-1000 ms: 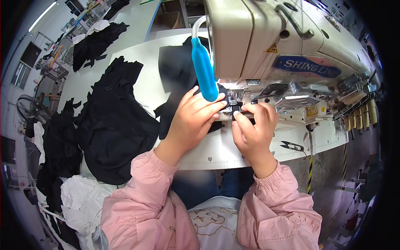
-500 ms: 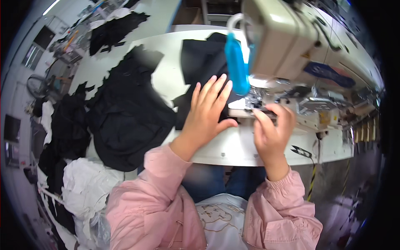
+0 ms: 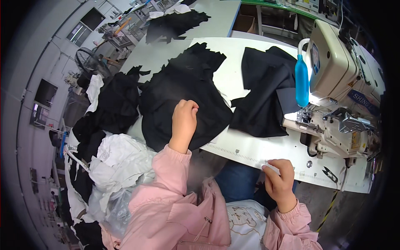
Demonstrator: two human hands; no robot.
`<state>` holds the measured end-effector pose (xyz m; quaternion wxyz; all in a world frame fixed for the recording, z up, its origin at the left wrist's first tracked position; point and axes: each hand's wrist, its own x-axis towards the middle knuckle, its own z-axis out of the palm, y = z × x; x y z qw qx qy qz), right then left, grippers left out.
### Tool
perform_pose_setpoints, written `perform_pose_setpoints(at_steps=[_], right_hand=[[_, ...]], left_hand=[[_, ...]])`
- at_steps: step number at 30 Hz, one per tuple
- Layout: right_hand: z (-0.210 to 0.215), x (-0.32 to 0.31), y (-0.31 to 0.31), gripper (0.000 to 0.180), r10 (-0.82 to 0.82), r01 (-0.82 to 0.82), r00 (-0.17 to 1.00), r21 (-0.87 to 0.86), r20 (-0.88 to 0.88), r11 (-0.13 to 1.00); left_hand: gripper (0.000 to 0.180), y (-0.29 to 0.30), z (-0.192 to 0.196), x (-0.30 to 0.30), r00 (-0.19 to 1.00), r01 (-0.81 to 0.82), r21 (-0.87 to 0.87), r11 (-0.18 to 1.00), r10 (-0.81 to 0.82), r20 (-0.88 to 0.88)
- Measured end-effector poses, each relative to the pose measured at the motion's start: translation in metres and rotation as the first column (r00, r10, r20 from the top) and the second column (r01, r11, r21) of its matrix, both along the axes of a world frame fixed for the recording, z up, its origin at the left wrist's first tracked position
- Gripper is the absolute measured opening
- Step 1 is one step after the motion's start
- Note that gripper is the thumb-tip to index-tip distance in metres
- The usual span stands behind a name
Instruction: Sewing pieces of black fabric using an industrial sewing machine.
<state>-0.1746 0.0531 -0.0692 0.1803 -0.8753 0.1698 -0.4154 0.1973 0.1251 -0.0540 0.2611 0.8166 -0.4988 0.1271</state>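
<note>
Your left hand [image 3: 184,118] rests on the stack of black fabric pieces [image 3: 183,89] spread over the white sewing table [image 3: 250,146], its fingers curled and bunched together, pinching at the top layer of cloth near the pile's near edge. Your right hand [image 3: 280,180] hangs at the front edge of the same table, well apart from the left, thumb and forefinger pressed together on a small white strip [image 3: 271,168]; the other fingers are folded into the palm. Just to the right of the stack lies a second black garment [image 3: 266,93], draped toward the cream-coloured sewing machine [image 3: 346,79], whose lit needle area stands beside a blue bottle [image 3: 301,85] hanging from the machine's head. A small pair of black snips [image 3: 330,174] lies on the table near its front right corner. At your left, off the table's side, a heap of black cloth and white cloth [image 3: 116,160] piles up beside your pink sleeve [image 3: 166,183]. More black pieces lie on a farther table [image 3: 216,12] behind, and a floor fan [image 3: 87,62] stands at the far left
</note>
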Motion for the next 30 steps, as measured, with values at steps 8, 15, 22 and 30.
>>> perform_pose_setpoints(at_steps=[8,15,22,30], right_hand=[[0.016,0.012,0.019,0.032,0.16,-0.16,0.987,0.088,0.01,0.983],[0.039,0.03,0.017,0.03,0.177,-0.192,0.977,0.129,0.117,0.973],[0.052,0.072,0.016,0.073,0.2,-0.252,0.967,0.473,0.158,0.844],[0.057,-0.011,0.007,0.032,0.606,-0.583,0.783,0.502,0.138,0.639]], left_hand=[[0.03,-0.001,0.025,0.029,0.937,0.35,0.083,0.933,-0.35,-0.021],[0.012,-0.003,0.057,-0.031,0.864,0.472,-0.061,0.879,-0.447,0.232],[0.015,0.016,0.089,-0.118,0.629,0.777,-0.088,0.623,-0.773,0.077],[0.041,0.029,0.114,-0.106,0.304,0.951,0.275,0.14,-0.579,-0.756]])
